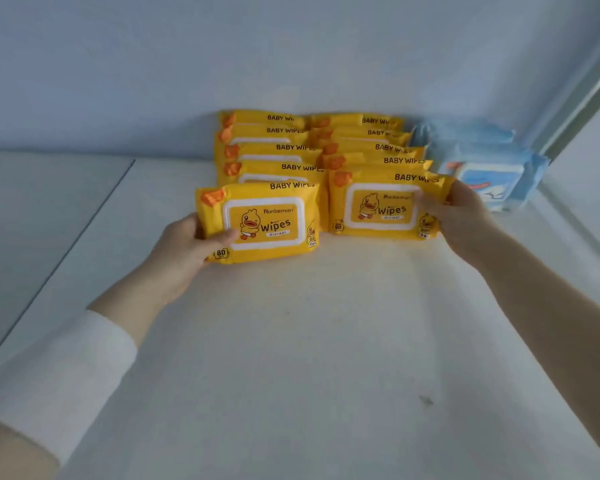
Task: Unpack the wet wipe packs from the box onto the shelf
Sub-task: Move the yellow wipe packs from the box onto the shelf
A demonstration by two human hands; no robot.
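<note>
The left front pack (267, 225), yellow, is at the head of the left row, and the left hand (184, 245) grips its left end with the thumb on its face. The right hand (461, 216) grips the right end of the right front pack (381, 206). Behind them, more yellow packs (274, 150) stand in two rows on the white shelf (309, 341), reaching back to the wall (222, 64). Blue packs (492, 168) are just beside the right row.
</note>
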